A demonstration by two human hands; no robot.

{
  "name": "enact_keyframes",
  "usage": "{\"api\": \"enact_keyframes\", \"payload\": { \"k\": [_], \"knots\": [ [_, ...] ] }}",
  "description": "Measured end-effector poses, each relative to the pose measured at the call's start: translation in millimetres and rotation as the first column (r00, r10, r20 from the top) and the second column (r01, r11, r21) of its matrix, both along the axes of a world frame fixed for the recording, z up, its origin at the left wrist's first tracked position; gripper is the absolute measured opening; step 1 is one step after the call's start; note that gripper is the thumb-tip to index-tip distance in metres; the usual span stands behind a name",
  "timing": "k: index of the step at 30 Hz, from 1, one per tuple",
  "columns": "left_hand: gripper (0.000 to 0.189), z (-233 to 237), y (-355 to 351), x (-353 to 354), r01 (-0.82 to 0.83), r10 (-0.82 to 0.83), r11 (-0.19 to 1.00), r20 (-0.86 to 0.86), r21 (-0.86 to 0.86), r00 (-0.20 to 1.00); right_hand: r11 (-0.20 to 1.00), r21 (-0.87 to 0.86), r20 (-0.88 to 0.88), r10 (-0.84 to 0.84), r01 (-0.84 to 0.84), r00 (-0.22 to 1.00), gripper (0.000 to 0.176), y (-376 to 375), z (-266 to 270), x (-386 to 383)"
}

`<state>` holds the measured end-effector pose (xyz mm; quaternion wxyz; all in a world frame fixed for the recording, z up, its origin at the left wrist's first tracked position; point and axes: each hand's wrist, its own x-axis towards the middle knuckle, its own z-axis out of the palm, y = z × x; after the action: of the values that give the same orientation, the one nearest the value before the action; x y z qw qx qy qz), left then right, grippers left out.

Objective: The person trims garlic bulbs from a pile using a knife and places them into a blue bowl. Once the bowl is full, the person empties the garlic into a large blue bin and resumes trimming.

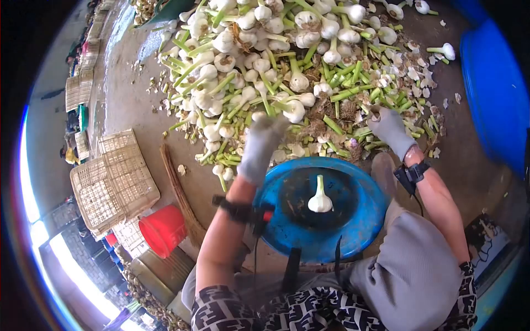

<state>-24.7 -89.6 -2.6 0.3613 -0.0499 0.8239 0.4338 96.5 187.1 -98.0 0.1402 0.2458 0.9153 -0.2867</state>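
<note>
Plainly, the blue basin [358, 234] sits in the lower middle of the frame, and one garlic bulb [320, 202] is in it, close to the centre of its dark, smudged bottom. The bulb's pale green stem points toward the top of the frame.

Above the basin, the pile [298, 83] of garlic spreads across the upper middle, white bulbs with stems on, mixed with cut green stems [345, 92] and papery skins [408, 69] toward its right side.

The left hand [265, 144], in a grey glove, is at the lower edge of the pile, above the left part of the basin. Its fingers are curled in and blurred, so I cannot tell whether it has hold of anything; a bulb lies just beyond the fingertips. The right hand [391, 131], gloved alike, is right of centre, by the pile's right edge. Its fingers are bent toward the thumb, and what is between them, if anything, cannot be made out. Each wrist wears a black strap.

At the right edge stands a large blue tub [493, 94], its contents out of sight. At the left, a white lattice crate [118, 182] lies near a red bucket [164, 230]; I cannot see into the bucket. More crates [80, 91] line the upper left, and a green container [175, 10] is cut by the top edge.
</note>
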Motion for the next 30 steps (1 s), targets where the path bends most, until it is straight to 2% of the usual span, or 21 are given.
{"api": "enact_keyframes", "payload": {
  "k": [1, 3, 5, 6, 9, 10, 11, 12, 13, 14, 15, 18, 19, 22, 23, 24, 25, 27, 28, 29, 30],
  "knots": [
    [0.027, -25, 0, -9, -0.002, 0.004, 0.999, -0.050, 0.036, 0.999, 1.000, 0.025, 0.025, 0.015, -0.016, 1.000, 0.035, -4, -2, -2],
    [0.033, -62, 10, -28, 0.000, 0.018, 0.993, -0.155, 0.114, 0.988, 0.995, -0.099, 0.066, -0.003, 0.009, 0.998, 0.038, -11, 15, -11],
    [0.035, -69, 16, -33, 0.123, -0.121, 0.992, -0.143, 0.011, 0.982, 0.995, -0.097, 0.136, 0.046, -0.033, 0.990, 0.039, -13, 11, -10],
    [0.037, -68, 19, -35, 0.188, -0.191, 0.981, -0.131, -0.042, 0.973, 0.992, -0.125, 0.052, 0.029, -0.023, 0.998, 0.036, -14, 12, -6],
    [0.024, -69, 14, -46, -0.071, 0.073, 0.985, -0.007, 0.158, 0.997, 0.992, -0.129, 0.045, 0.014, -0.008, 0.999, 0.031, -8, 22, 0],
    [0.026, -45, 17, -42, -0.226, 0.187, 0.922, 0.149, 0.315, 0.971, 0.989, -0.143, 0.022, 0.039, -0.035, 0.999, 0.029, -8, 26, -3],
    [0.029, -62, 1, -37, 0.277, -0.206, 0.943, -0.329, 0.185, 0.921, 0.985, -0.158, -0.003, 0.064, -0.063, 0.998, 0.028, -9, 29, -8],
    [0.030, -46, 8, -27, -0.102, 0.047, 0.875, 0.127, 0.473, 0.991, 0.980, -0.174, -0.030, 0.088, -0.092, 0.996, 0.026, -13, 32, -13],
    [0.031, -29, 18, -17, -0.531, 0.162, 0.666, 0.593, 0.524, 0.789, 0.968, -0.204, -0.111, 0.129, -0.149, 0.985, 0.024, -19, 37, -19],
    [0.030, -41, 14, -9, -0.322, 0.078, 0.774, 0.423, 0.545, 0.903, 0.951, -0.229, -0.196, 0.165, -0.209, 0.966, 0.022, -27, 42, -27],
    [0.028, -38, 15, -2, -0.283, 0.054, 0.802, 0.406, 0.527, 0.912, 0.930, -0.251, -0.281, 0.196, -0.269, 0.940, 0.020, -37, 47, -35],
    [0.025, -19, 19, 14, -0.144, -0.025, 0.878, 0.343, 0.457, 0.939, 0.859, -0.285, -0.163, 0.394, -0.426, 0.905, 0.021, -60, 96, -55],
    [0.025, -12, 18, 15, -0.087, -0.056, 0.901, 0.312, 0.425, 0.948, 0.877, -0.242, -0.090, 0.406, -0.416, 0.909, 0.021, -58, 85, -54],
    [0.025, 4, 1, 13, -0.202, -0.045, 0.811, 0.403, 0.549, 0.914, 0.920, -0.163, 0.209, 0.386, -0.357, 0.899, 0.026, -25, 20, -44],
    [0.026, 5, -2, 15, 0.033, -0.055, 0.860, 0.028, 0.508, 0.998, 0.949, -0.195, 0.162, 0.280, -0.248, 0.946, 0.027, -15, 16, -31],
    [0.027, 2, -4, 18, 0.232, -0.096, 0.896, -0.345, 0.378, 0.934, 0.979, -0.126, 0.078, 0.169, -0.158, 0.983, 0.026, -14, 9, -24],
    [0.027, -18, -8, 19, 0.029, 0.052, 0.853, -0.139, 0.522, 0.989, 0.996, -0.070, -0.004, 0.054, -0.054, 0.999, 0.024, -21, 11, -17],
    [0.028, -56, -15, 20, -0.463, 0.350, 0.594, 0.307, 0.657, 0.885, 0.973, -0.127, -0.012, 0.192, -0.192, 0.981, 0.021, -37, 39, -21],
    [0.028, -49, -8, 23, -0.662, 0.287, 0.320, 0.597, 0.678, 0.749, 0.952, -0.155, -0.020, 0.263, -0.262, 0.965, 0.020, -50, 56, -27],
    [0.028, -45, -4, 28, -0.823, 0.125, 0.043, 0.814, 0.567, 0.567, 0.912, -0.133, -0.107, 0.376, -0.388, 0.920, 0.020, -61, 62, -29],
    [0.030, -49, -2, 36, -0.660, 0.262, 0.241, 0.607, 0.711, 0.750, 0.858, -0.099, -0.191, 0.481, -0.504, 0.856, 0.020, -70, 66, -31]
  ]
}}
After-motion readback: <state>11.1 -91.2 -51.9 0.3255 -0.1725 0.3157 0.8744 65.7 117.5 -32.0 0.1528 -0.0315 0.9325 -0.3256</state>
